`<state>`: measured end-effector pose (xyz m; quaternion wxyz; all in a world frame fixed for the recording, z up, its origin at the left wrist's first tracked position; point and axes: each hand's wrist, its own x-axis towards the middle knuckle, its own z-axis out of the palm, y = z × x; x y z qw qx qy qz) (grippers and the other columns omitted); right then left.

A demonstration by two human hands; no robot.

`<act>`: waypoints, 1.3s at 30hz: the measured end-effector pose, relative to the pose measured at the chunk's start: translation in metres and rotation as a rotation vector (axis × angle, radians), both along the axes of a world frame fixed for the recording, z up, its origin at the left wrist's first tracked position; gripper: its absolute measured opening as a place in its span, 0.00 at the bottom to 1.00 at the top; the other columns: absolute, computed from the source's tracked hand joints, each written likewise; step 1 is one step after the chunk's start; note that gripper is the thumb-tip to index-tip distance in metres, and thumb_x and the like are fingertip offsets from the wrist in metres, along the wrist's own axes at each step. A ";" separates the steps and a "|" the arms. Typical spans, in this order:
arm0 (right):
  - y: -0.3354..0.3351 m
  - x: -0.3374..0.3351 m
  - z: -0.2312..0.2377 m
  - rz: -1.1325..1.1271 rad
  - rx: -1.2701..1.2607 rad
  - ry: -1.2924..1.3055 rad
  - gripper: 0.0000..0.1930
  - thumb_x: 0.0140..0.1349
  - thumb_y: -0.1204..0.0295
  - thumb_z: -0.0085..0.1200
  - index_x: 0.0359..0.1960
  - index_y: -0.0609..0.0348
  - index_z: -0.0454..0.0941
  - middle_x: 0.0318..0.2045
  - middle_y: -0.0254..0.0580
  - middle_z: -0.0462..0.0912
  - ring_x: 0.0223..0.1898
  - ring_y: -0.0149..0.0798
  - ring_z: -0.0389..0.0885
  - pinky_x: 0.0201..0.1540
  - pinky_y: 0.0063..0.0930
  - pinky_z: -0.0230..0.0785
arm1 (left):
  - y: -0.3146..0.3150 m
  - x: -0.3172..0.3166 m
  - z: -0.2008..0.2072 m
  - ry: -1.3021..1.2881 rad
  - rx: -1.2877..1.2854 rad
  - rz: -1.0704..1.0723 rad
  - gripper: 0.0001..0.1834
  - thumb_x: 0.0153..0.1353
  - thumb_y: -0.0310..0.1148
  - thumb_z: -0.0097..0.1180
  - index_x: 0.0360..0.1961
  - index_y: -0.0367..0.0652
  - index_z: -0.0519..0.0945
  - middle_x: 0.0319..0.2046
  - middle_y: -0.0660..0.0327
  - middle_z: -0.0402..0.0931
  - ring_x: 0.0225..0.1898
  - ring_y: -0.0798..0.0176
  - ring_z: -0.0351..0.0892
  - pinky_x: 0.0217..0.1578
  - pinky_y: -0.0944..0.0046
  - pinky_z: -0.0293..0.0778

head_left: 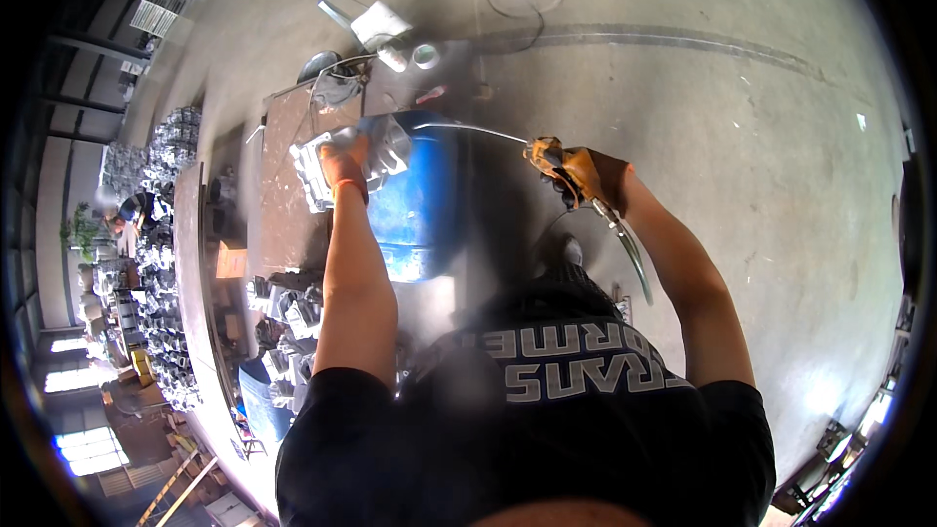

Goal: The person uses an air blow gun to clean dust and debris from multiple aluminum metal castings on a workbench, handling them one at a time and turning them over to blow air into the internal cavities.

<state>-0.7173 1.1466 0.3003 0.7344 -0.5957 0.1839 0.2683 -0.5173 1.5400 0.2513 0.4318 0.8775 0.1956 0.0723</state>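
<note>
Black shirt [586,429] nearest. Left grip [345,164] clasps silver casting [388,148]. Right grip [574,172] clenches blow gun, its slim nozzle [478,129] running leftward toward casting.

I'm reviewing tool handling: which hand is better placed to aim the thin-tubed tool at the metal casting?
Probably the right hand: it holds the thin-tubed tool, pointed toward the metal casting. The left hand grips the casting.
</note>
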 end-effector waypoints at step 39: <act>0.015 -0.005 0.011 0.052 0.158 0.018 0.13 0.66 0.61 0.53 0.41 0.58 0.76 0.28 0.33 0.78 0.22 0.28 0.75 0.21 0.25 0.69 | -0.009 -0.009 0.024 0.004 0.145 0.003 0.27 0.43 0.40 0.73 0.42 0.37 0.78 0.42 0.49 0.80 0.44 0.52 0.79 0.47 0.56 0.71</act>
